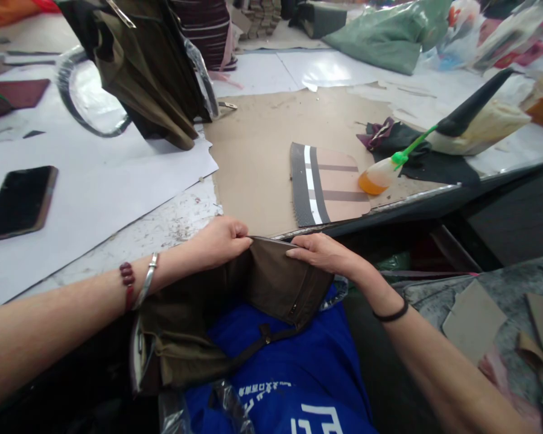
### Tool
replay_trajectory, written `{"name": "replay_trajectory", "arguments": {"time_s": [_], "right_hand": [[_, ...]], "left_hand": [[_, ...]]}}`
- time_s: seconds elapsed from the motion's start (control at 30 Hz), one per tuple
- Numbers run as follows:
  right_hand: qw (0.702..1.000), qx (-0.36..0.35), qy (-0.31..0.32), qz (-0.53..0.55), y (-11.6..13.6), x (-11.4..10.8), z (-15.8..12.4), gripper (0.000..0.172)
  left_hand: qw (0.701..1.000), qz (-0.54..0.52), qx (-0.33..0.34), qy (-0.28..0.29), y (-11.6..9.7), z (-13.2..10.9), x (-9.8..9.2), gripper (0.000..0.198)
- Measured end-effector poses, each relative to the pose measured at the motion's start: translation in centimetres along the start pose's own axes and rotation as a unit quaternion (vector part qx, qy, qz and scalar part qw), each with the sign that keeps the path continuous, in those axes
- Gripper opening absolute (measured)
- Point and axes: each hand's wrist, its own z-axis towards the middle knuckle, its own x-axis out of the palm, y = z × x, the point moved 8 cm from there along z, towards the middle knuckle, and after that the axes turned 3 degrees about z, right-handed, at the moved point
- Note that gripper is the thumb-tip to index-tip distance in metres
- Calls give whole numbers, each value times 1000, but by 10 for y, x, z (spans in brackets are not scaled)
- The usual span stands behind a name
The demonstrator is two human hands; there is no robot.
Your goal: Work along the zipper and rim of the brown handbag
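Observation:
A brown fabric bag [271, 283] with a zip lies on my lap over a blue apron [298, 374], just below the table's front edge. My left hand [219, 241] pinches the bag's top edge on the left, fingers closed on the fabric. My right hand [321, 252] grips the same edge on the right, fingers curled over it. Between the two hands the edge is held stretched and the bag's mouth hangs open. A strap runs from the bag across the apron.
On the table lie a striped cut panel [326, 187] on brown cardboard [262, 150], a glue bottle with a green nozzle [382, 172], a black phone [20, 202] at the left, another olive bag [145, 66] standing at the back, and cardboard scraps [475, 313] low at the right.

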Motion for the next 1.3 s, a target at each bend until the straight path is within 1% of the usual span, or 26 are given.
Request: {"name": "replay_trajectory", "arguments": {"time_s": [0.27, 0.47, 0.67, 0.83, 1.03, 1.13, 1.2, 1.3], "right_hand": [[999, -36, -2, -8, 25, 5, 13, 26], [999, -3, -7, -50, 35, 7, 23, 29], [998, -7, -12, -69, 49, 8, 28, 24], [996, -24, -24, -81, 54, 9, 30, 26], [997, -39, -30, -64, 53, 10, 28, 25], [997, -46, -33, -59, 53, 11, 27, 25], [996, -51, -42, -58, 52, 10, 27, 26], [995, -64, -57, -50, 52, 10, 26, 25]], "left_hand": [[1000, 0, -3, -3, 1, -3, -1, 23], [1000, 4, -5, -13, 1, -3, -4, 21], [1000, 13, 6, -20, 3, -3, -4, 21], [1000, 12, 3, -17, 3, -4, -4, 20], [1000, 9, 3, -15, 2, -5, -3, 19], [999, 41, 3, -13, 1, -8, -2, 21], [995, 97, 31, -21, -5, -12, -3, 21], [972, 182, 141, -47, -24, -29, -1, 18]]}}
